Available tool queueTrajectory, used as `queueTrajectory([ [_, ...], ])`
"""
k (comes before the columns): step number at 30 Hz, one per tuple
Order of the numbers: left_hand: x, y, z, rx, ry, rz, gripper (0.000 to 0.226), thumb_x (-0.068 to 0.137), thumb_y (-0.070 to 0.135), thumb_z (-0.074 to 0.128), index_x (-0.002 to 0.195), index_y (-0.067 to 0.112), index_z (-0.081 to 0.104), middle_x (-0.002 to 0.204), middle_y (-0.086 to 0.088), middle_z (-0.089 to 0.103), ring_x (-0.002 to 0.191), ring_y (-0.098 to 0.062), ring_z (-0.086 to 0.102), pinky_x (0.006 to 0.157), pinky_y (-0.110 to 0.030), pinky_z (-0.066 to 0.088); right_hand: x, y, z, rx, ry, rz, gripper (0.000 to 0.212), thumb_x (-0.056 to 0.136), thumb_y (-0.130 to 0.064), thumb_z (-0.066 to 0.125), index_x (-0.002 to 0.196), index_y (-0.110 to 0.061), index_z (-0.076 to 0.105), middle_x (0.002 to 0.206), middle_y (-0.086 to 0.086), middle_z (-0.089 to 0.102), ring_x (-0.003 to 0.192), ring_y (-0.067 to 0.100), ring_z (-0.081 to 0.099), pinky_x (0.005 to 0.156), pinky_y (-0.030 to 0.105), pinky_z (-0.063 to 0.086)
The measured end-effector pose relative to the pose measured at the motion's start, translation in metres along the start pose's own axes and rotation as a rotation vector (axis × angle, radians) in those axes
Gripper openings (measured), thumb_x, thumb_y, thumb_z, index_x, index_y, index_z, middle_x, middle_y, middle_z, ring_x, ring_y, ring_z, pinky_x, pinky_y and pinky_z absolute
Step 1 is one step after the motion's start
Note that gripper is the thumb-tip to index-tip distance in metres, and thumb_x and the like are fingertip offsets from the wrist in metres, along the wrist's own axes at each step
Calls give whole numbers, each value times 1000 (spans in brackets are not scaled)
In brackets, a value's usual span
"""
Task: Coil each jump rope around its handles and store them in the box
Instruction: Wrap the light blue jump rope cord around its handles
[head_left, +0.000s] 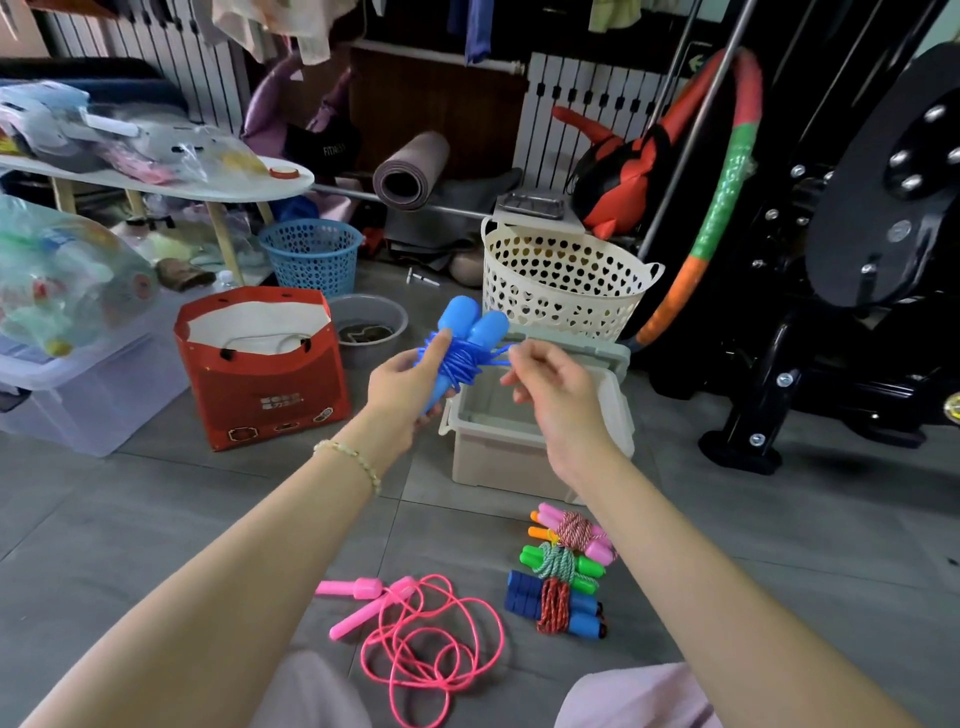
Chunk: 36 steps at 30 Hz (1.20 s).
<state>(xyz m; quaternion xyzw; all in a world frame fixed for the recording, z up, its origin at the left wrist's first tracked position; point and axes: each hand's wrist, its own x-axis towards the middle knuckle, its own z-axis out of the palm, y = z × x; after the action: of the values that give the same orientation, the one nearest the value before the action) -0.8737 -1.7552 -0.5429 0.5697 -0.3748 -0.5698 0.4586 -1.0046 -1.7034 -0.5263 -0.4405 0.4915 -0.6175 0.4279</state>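
Head view: left hand (402, 376) grips blue jump rope (460, 345) (coiled).

Soft, even daylight with faint shadows; wide-angle bending at the edges; slight softness throughout, no harsh glare.

This is a room in a home, used both for exercise and for storage. A black exercise machine (857, 249) with bolted plates fills the right side, a padded hoop (727, 171) in red, green and orange leans against it, and a rolled yoga mat (410, 171) lies by the back wall. Clothes (291, 26) hang overhead in front of white radiators (587, 104). The grey tiled floor (156, 519) is crowded with household clutter: a cream laundry basket (561, 286) with heart-shaped holes, a blue plastic basket (311, 254), a red paper bag (260, 364), clear storage bins (93, 395) and a low white desk (218, 187) piled with bagged items.
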Motion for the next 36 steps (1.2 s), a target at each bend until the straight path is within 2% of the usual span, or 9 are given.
queueTrajectory([
  [5,-4,-21,8,184,27,400,31,88,47,59,99,19,60,72,7,62,41,2,52,40,-18,39,3,10,1,-357,-83,-159,11,86,-8,65,80,-15,58,70,-3,56,64,7,56,63,13,46],
  [10,-1,-22,10,197,-39,429,35,100,45,33,84,24,57,72,2,60,60,-8,55,46,-24,45,10,6,-8,-631,-161,-242,13,91,-15,59,82,-14,68,71,-8,65,64,4,60,63,11,46],
  [14,5,-27,6,254,-66,421,38,101,44,31,93,17,57,77,-3,60,61,-9,55,42,-21,43,18,1,-34,-588,-163,-97,26,92,-20,59,67,-14,63,61,2,63,48,3,57,51,14,44],
  [17,4,-29,7,288,-129,379,40,101,42,31,93,12,55,71,-1,60,46,-1,54,39,-19,42,24,4,-57,-496,-24,23,23,92,-29,58,76,-12,61,66,1,60,52,6,58,49,19,43],
  [20,3,-36,13,376,-220,372,38,101,41,34,87,12,54,65,0,57,41,1,52,38,-19,41,26,10,-73,-388,12,223,35,87,-44,60,105,-14,57,90,1,59,75,15,62,60,28,52],
  [23,1,-44,24,472,-304,420,34,100,40,38,79,17,52,60,2,53,43,-3,51,39,-21,42,23,17,-81,-338,-140,321,35,85,-53,57,112,-29,57,107,1,62,93,19,66,83,38,56],
  [28,8,-60,43,531,-435,404,35,98,46,40,94,15,58,72,-9,67,71,-41,64,45,-30,48,16,29,-94,-383,-184,319,31,92,-40,54,116,-21,57,109,1,65,89,12,65,75,28,56],
  [32,15,-77,59,638,-471,410,38,94,55,40,96,23,60,69,0,67,59,-26,59,55,-35,54,14,50,-119,-260,-154,432,34,91,-34,57,119,-15,57,112,6,65,90,15,66,74,29,57],
  [36,37,-97,67,771,-445,391,43,93,58,39,99,22,61,81,-3,70,66,-24,64,73,-42,56,20,75,-149,-147,-69,518,32,91,-30,58,118,-13,57,108,7,66,88,19,66,80,37,56],
])
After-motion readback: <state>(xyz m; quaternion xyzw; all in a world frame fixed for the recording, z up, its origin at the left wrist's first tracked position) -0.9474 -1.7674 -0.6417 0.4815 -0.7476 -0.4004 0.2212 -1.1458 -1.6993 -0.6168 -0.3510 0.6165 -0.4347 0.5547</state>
